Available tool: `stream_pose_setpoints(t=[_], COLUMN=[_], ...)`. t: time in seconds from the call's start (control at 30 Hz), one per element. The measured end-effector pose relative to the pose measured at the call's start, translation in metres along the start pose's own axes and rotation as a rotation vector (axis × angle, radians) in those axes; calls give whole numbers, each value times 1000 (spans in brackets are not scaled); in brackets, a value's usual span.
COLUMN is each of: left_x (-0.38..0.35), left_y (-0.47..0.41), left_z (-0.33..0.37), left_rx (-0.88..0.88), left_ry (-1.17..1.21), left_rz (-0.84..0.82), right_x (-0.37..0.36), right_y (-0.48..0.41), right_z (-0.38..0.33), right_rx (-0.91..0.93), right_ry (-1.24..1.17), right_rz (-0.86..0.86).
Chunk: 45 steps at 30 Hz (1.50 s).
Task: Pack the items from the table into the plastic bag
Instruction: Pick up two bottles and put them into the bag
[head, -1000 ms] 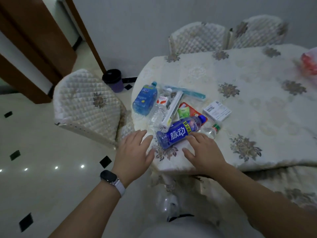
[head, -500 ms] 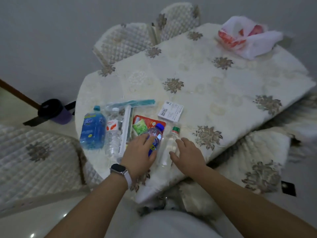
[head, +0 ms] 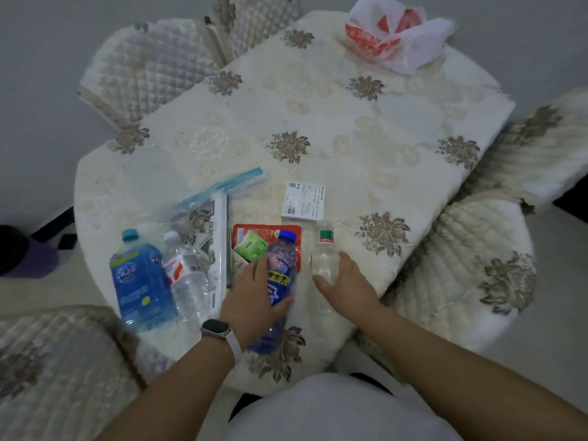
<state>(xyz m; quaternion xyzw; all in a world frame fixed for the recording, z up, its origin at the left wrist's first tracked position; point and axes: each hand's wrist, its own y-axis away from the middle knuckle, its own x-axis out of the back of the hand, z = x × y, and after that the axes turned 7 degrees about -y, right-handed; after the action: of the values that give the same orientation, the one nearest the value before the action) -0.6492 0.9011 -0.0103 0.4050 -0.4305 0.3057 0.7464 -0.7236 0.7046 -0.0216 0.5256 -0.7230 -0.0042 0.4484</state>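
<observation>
Blue bottle [head: 280, 281]: lying near the table edge; left hand [head: 254, 300] curls round it.
Right hand [head: 346, 284]: spread on the clear bottle [head: 324, 259].
Bag [head: 397, 36]: far side, crumpled.
Advice: grip mid-body; bring the bag nearer.
Change: left hand wraps further round the bottle than half a second ago.

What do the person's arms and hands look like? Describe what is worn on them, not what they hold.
Both forearms are bare, with no sleeves in view. The left hand has a smartwatch at the wrist: a dark rounded-rectangle face on a pale, whitish strap. The right hand and its wrist carry nothing: no watch, band or glove. No rings can be made out on either hand.
</observation>
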Motion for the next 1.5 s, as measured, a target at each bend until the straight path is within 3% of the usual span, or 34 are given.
stream_pose_setpoints(t=[0.1,0.37,0.77,1.0,1.23,1.5], left_x=[-4,-8,8,32,46,13], left_y=[-7,-16,-13,9,51,82], left_z=[-2,-10,30,130,266,410], left_rx=[1,-103,-284,-403,-417,-538], left_ry=[47,135,271,406,565,706], left_rz=[20,12,11,148,259,183], right_x=[-15,-26,5,80,184,276], right_y=[-3,-2,70,112,157,203], right_z=[-13,-32,15,40,110,214], right_rx=[-83,-277,-242,-102,-20,-17], right_ry=[-123,-105,-396,-598,-773,-1000], right_rz=[116,234,466,573,620,671])
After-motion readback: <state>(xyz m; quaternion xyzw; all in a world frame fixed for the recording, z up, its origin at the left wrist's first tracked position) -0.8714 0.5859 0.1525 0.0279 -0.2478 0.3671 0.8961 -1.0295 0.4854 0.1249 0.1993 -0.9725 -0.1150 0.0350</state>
